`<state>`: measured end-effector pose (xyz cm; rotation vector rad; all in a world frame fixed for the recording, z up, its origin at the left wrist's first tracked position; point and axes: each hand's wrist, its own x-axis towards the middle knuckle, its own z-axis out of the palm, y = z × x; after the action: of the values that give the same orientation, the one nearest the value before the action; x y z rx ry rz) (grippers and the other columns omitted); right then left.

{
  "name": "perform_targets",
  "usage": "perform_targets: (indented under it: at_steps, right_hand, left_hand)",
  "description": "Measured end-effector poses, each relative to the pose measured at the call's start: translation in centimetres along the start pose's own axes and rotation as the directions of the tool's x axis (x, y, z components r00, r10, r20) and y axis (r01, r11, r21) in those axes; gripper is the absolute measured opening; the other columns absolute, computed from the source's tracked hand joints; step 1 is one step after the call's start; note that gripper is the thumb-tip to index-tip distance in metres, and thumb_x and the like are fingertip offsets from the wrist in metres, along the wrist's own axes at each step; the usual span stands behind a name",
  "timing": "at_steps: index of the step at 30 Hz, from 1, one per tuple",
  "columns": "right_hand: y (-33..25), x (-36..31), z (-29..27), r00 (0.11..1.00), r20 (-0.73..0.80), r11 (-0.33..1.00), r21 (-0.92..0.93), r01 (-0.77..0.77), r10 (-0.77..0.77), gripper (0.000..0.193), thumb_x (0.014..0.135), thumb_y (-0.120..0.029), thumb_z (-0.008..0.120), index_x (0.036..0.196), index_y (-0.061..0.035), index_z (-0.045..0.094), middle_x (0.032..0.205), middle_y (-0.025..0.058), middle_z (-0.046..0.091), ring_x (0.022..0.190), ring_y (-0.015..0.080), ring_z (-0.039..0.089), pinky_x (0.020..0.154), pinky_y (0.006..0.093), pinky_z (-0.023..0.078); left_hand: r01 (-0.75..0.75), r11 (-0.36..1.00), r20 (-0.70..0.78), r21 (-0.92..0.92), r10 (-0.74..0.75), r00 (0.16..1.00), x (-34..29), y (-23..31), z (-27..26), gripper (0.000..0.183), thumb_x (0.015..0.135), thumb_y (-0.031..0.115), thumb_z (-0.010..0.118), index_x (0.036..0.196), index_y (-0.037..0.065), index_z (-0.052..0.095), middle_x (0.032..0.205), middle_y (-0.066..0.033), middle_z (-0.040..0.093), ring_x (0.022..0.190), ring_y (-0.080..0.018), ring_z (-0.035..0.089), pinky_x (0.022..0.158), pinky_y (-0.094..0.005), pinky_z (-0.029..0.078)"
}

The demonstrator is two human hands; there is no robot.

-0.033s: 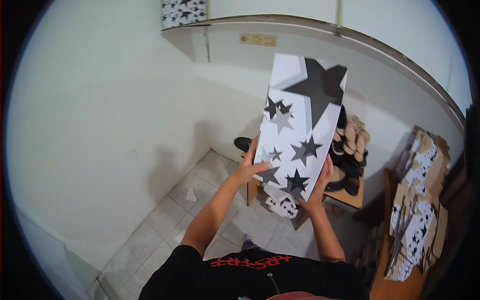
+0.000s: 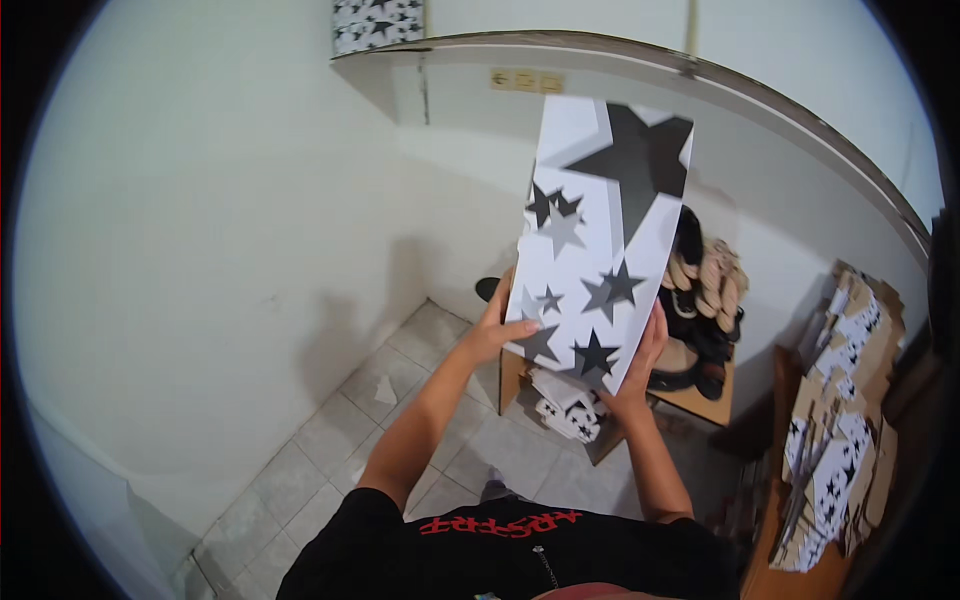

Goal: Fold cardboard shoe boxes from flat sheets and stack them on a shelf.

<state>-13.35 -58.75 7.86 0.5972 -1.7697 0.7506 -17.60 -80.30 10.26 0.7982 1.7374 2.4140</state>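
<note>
Between my two hands I hold up a long white box (image 2: 590, 250) printed with black and grey stars, its far end tilted up toward the shelf. My left hand (image 2: 497, 325) grips the near left edge, thumb lying on the top face. On the near right side, my right hand (image 2: 640, 365) is closed round the edge and lower corner, its fingers along the side. The underside of the box is hidden. Behind it stands a small wooden table (image 2: 705, 402) bearing a pile of black and beige shoes (image 2: 712, 285), partly covered by the box.
A wall shelf (image 2: 600, 43) runs across the top, with a star-printed box (image 2: 378, 22) at its left end. Flattened star-patterned cardboard (image 2: 840, 440) is stacked on a wooden cabinet (image 2: 800, 585) at right. More star-printed pieces (image 2: 568, 415) lie under the table, and scraps (image 2: 386, 390) lie on the tiled floor.
The view has shifted slightly, so the shelf, table and cardboard appear a little lower and further right. The box stays in both hands and its far end sits slightly higher in view.
</note>
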Motion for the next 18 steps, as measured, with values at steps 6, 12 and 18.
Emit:
perform_targets:
  at_steps: [6,12,18]
  right_hand:
    - [2.3,10.9,8.8,0.982,-0.014,0.967,0.173,0.188,-0.189,0.099,0.069,-0.032,0.073,0.141,-0.0007,0.012,0.139,0.0273,0.021,0.126,0.0423,0.028,0.103,0.0462,0.025]
    - [2.7,25.2,17.7,0.999,0.009,0.905,0.424,0.036,-0.044,0.095,0.067,-0.024,0.077,0.138,0.0012,0.02,0.126,0.0231,0.038,0.114,0.0363,0.041,0.097,0.0411,0.033]
    - [3.8,38.7,26.3,0.969,0.112,0.936,0.304,0.178,-0.221,0.095,0.072,-0.038,0.07,0.135,0.011,0.018,0.118,0.0254,0.046,0.109,0.0364,0.046,0.091,0.0386,0.039]
  left_hand:
    - [-0.353,0.907,0.131,0.231,0.331,0.935,6.4,6.6,-8.5,0.099,0.066,0.027,0.072,0.141,0.001,0.013,0.141,-0.0119,0.026,0.131,-0.0242,0.024,0.107,-0.0352,0.017]
    - [-0.63,0.668,0.165,0.396,0.623,0.765,14.5,15.3,-14.7,0.094,0.064,0.011,0.08,0.137,0.001,0.022,0.133,-0.0102,0.037,0.123,-0.0211,0.037,0.099,-0.034,0.035]
    - [-0.688,0.524,0.105,0.502,0.753,0.649,23.9,22.4,-21.5,0.059,0.076,0.008,0.072,0.124,0.001,0.038,0.113,-0.0079,0.054,0.102,-0.0156,0.053,0.089,-0.0291,0.044]
